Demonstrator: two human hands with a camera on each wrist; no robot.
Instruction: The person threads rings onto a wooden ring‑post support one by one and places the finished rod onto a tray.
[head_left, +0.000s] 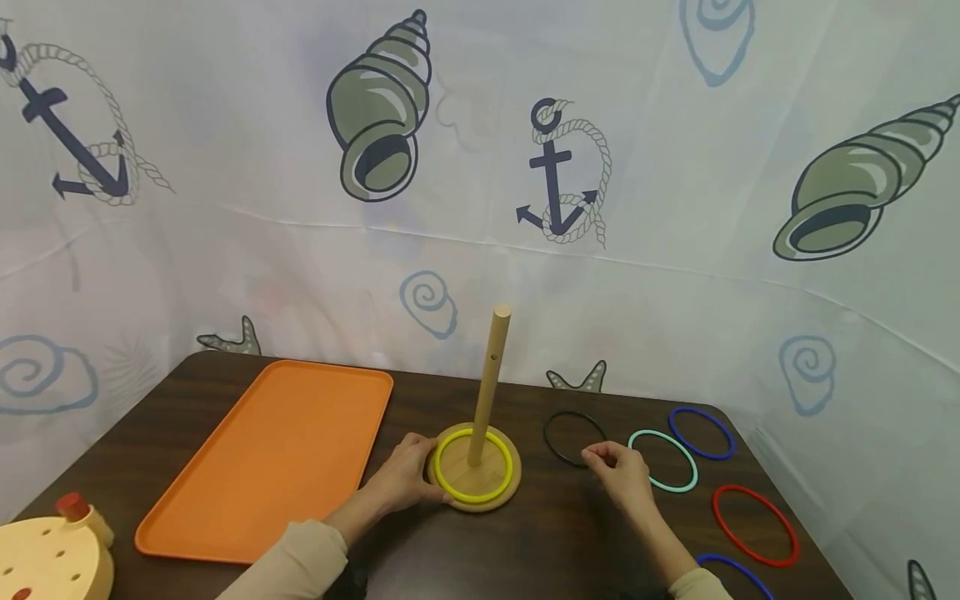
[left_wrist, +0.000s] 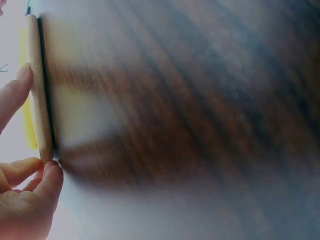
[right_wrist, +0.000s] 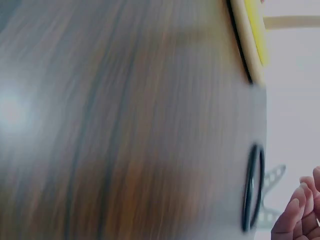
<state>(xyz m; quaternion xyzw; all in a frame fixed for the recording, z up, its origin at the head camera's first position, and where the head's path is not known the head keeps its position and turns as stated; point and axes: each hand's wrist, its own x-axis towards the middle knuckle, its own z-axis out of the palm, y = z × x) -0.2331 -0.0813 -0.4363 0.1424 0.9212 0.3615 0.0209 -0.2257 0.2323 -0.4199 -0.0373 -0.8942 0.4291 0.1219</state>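
1. Head view: the left hand (head_left: 405,475) curls around the near-left rim of a round wooden base (head_left: 480,481), apparently to steady it. A yellow ring (head_left: 474,500) lies on that base, around its upright peg (head_left: 489,383), which seems to keep the ring from sliding off.

2. The right hand (head_left: 624,479) hovers by the black ring (head_left: 573,413), thumb and fingertips drawn close together. The mint ring (head_left: 675,489) is partly covered by this hand, so the two rings sit crowded there. Beyond lie a far blue ring (head_left: 712,457), a red ring (head_left: 731,487) and a near blue ring (head_left: 731,560), cut by the frame. The orange tray (head_left: 285,458) fills the left side, its near corner under the sleeve; a holed cream board (head_left: 52,575) stands nearer.

3. Left wrist view: fingers and thumb meet the base's edge, which sits flat on the desk (left_wrist: 175,125).

4. Right wrist view: the black ring lies flat on the desk, apart from the bent fingers; nothing shows between them.
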